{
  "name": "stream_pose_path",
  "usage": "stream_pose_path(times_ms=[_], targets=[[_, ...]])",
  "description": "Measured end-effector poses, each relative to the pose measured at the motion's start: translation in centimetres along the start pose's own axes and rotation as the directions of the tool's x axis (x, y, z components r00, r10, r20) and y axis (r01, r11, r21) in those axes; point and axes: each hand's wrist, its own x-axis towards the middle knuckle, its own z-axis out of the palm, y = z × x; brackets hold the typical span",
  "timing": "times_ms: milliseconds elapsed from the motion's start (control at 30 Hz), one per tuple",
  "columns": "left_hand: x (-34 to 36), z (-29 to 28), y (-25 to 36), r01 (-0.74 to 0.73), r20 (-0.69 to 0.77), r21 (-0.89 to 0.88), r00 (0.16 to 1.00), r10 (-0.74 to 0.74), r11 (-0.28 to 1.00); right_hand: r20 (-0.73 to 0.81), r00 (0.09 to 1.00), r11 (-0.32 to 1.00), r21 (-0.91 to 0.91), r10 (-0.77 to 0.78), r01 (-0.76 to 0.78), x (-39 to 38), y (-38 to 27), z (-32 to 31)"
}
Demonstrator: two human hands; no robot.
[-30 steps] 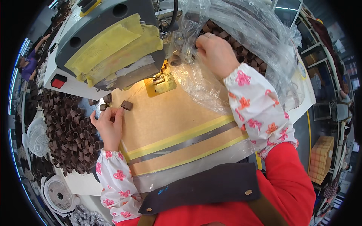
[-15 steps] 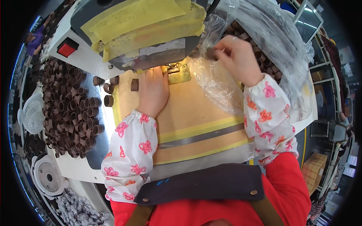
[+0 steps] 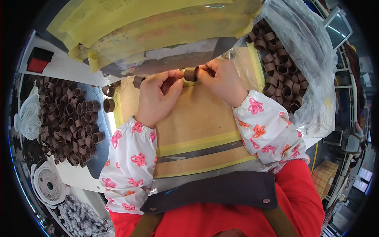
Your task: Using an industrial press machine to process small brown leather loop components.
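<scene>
A short brown ring-shaped band (image 3: 191, 74) is pinched in my right hand (image 3: 226, 81), in front of the sewing machine head (image 3: 158, 43). My left hand (image 3: 158, 96) faces it with curled fingers, thumb and forefinger closed at the band's left side; whether they grip its edge or something small, I cannot make out. Beside the left knuckles another brown band (image 3: 138, 81) lies on the tan work surface (image 3: 193, 118). The machine's needle area is hidden behind the taped head.
A large heap of brown bands (image 3: 67, 118) covers the left side, with a few loose ones near it. More bands (image 3: 282, 69) lie beside clear plastic sheeting (image 3: 312, 59) at the right. White fans (image 3: 49, 185) stand at the far left.
My right hand has come left and down from the plastic with a band and met my left hand. The left hand has drawn back from under the machine. The view has shifted closer to the machine.
</scene>
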Motion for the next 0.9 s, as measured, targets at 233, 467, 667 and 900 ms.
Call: stream_pose_path(times_ms=[233,467,667,900], targets=[[0.2,0.1,0.1,-0.050,0.022,-0.084,0.998,0.052,0.995,0.248,0.966,0.992,-0.074,-0.077,0.098,1.1,0.5,-1.7],[0.3,0.5,-0.8,-0.068,-0.156,0.122,0.984,0.087,0.990,0.114,0.985,0.991,0.050,-0.129,0.124,0.3,0.6,0.0],[0.4,0.4,-0.3,-0.082,-0.170,0.356,0.974,0.151,0.931,0.015,0.942,0.938,-0.087,-0.335,0.335,-0.8,0.0,1.0],[0.6,-0.3,0.2,-0.030,-0.031,0.244,0.999,0.038,0.969,0.008,0.880,0.872,-0.125,-0.476,0.473,0.1,1.1,0.1]])
